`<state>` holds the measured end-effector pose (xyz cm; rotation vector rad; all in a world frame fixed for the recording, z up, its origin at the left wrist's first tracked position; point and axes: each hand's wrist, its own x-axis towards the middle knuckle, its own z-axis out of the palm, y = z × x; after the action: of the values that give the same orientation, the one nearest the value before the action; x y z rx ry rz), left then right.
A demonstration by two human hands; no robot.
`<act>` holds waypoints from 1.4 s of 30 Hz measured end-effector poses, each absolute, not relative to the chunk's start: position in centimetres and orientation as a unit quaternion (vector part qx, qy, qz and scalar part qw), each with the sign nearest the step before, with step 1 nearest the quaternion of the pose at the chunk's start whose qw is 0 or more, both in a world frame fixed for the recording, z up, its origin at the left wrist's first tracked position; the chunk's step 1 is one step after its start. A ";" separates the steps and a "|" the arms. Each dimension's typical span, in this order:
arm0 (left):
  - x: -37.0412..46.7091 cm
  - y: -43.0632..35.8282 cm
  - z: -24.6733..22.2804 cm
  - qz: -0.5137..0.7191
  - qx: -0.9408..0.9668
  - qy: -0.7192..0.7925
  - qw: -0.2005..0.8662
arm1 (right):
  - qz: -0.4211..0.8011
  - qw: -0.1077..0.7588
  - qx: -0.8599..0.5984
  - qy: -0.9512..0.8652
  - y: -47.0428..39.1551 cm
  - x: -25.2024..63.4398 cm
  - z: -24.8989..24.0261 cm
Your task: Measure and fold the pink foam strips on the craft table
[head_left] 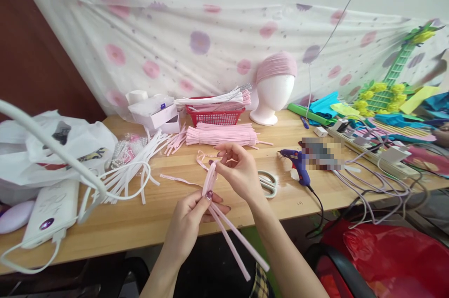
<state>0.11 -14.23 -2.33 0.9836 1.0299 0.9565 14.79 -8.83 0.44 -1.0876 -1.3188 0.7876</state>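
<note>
My left hand (pixel 191 211) pinches a few pale pink pipe cleaners (pixel 229 237) between thumb and fingers, above the table's front edge. Their two long ends hang down toward the lower right. At the upper, folded-looking end of these stems, the thumb and fingers of my right hand (pixel 238 169) are closed. Behind my hands lies a thin pink lace ribbon (pixel 178 179), partly hidden by them. Scissors (pixel 268 185) with pale handles rest just right of my right wrist, their blades out of sight. Farther right is a blue glue gun (pixel 298 164).
A tied pink pipe cleaner bundle (pixel 220 135) lies before a red basket (pixel 215 116). White stems (pixel 129 171) spread at left, near a white power bank (pixel 52 211). A foam head (pixel 275 94) stands behind. Cables and a power strip (pixel 372 148) occupy the right.
</note>
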 end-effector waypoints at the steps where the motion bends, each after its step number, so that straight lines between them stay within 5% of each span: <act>1: 0.1 -14.3 -2.3 0.427 0.427 0.453 0.656 | 0.344 0.588 -0.466 -0.565 -8.9 14.7 0.5; 12: -0.5 -13.5 -2.3 0.454 0.326 0.397 0.729 | 0.613 0.467 -0.345 -0.537 -10.6 14.0 -0.1; 42: -1.8 -12.2 -2.6 0.286 0.379 0.355 0.806 | 0.568 0.456 -0.413 -0.547 -10.2 14.0 -0.8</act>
<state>-1.85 -12.21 -2.62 0.8112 0.7594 0.6115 13.99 -10.22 -0.76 -1.0177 -1.3492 1.4012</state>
